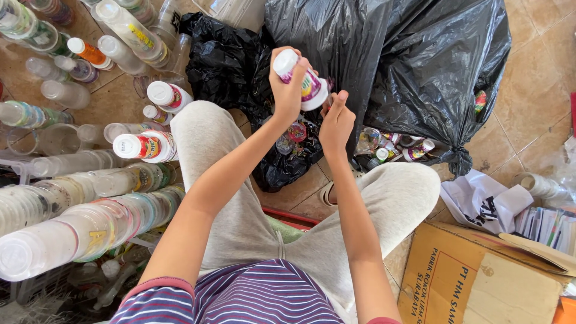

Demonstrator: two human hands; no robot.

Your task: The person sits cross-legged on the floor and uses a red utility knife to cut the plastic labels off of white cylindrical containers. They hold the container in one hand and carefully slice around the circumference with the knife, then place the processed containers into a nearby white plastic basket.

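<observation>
Head view: left hand (pixel 289 90) fingers clamp a small white plastic bottle (pixel 303 81); right hand (pixel 336 120) fingertips pinch its label just below. Hard tugging could slip the bottle free.

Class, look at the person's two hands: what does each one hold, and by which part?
The left hand grips a small white bottle around its upper body near the cap. The right hand touches its lower end; its grip is unclear.

Tan tile floor (pixel 540 72) under me: black bags (pixel 420 66) far, stacked cups (pixel 72 228) left, cardboard box (pixel 480 282) near right, bottles (pixel 144 146) far left.
</observation>
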